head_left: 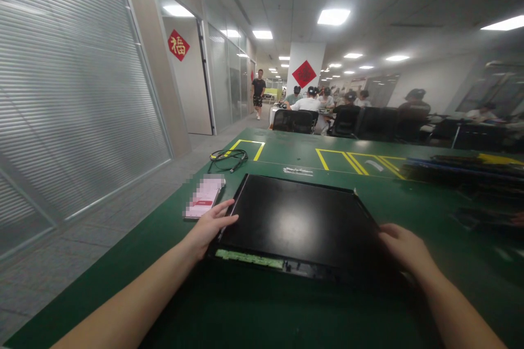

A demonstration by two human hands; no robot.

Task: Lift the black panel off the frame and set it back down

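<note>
A black flat display panel (295, 218) is held between my two hands over the green table, its dark screen facing up and reflecting a light. Along its near edge runs a green circuit strip (249, 258). My left hand (210, 226) grips the left edge, thumb and fingertips on the rim. On the right edge, my right hand (403, 245) is closed round the side, its fingers partly hidden beneath. Just beyond my left hand lies a phone (202, 199) with a pinkish screen, partly blurred out.
A coiled black cable (229, 161) lies near the table's (164, 251) far left corner. Yellow tape (333, 151) marks the far side. Dark flat parts (458, 169) are stacked at the right. Beyond, people sit on chairs (297, 120), and a person (258, 92) stands in the aisle.
</note>
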